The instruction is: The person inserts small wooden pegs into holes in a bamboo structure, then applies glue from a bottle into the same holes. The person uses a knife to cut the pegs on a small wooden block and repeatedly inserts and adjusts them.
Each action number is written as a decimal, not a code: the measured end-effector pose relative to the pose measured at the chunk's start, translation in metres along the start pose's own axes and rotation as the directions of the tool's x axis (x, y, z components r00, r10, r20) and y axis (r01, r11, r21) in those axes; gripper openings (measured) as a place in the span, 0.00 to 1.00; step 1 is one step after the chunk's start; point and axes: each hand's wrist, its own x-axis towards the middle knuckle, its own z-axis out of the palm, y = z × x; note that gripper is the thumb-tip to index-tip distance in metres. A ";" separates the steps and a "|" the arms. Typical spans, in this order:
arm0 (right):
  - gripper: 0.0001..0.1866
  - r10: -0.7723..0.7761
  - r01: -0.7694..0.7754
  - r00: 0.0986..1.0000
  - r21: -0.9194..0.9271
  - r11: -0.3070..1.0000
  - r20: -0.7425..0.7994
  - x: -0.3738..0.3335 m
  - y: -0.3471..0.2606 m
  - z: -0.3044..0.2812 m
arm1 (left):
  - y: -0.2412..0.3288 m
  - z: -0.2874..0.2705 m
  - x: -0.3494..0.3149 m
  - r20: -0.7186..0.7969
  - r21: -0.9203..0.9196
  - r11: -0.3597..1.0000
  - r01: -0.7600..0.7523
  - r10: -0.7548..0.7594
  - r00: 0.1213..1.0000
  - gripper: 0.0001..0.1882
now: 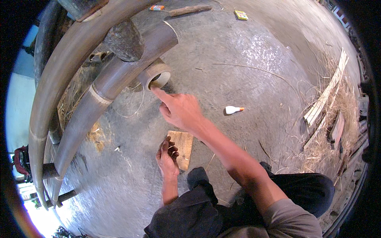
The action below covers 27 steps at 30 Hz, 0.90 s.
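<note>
My right hand (180, 109) reaches to the round open end of a short bamboo tube (152, 73). Its index finger is stretched out, with the tip at the tube's lower rim, while the other fingers curl in and show nothing held. The tube joins a long brown bamboo pole (123, 73) that slants up to the right. Lower down, my left hand (168, 158) is turned palm up, its darkened fingers curled together; anything inside them is too small to make out. Beside that hand a flat wooden board (184, 144) lies on the floor.
A white bottle with an orange tip (232, 110) lies right of my right hand. Another curved bamboo pole (51, 91) rises at the left. Pale bamboo strips (327, 89) and a pile of shavings (321, 154) lie at the right. A yellow-green packet (241, 15) is at the back.
</note>
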 end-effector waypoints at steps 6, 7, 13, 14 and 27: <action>0.26 -0.034 0.035 0.999 0.043 0.998 -0.036 0.012 0.004 0.002 | 0.000 0.000 0.000 -0.004 -0.010 1.000 -0.003 0.003 1.000 0.16; 0.26 -0.038 0.041 0.998 0.079 0.996 -0.040 0.007 0.004 0.001 | 0.000 -0.001 0.000 -0.016 -0.007 1.000 0.000 0.000 1.000 0.16; 0.26 0.061 -0.056 0.995 0.066 0.996 -0.083 -0.006 0.001 -0.005 | -0.001 -0.002 0.000 -0.011 0.007 1.000 0.008 -0.008 1.000 0.16; 0.27 0.067 -0.065 0.997 0.052 0.997 -0.038 -0.002 0.001 -0.004 | -0.002 -0.001 0.000 0.001 -0.005 1.000 0.006 -0.006 1.000 0.15; 0.36 0.033 -0.034 0.999 0.072 0.997 0.010 -0.007 0.002 0.006 | -0.004 0.000 0.002 -0.016 0.035 0.999 0.010 -0.010 1.000 0.16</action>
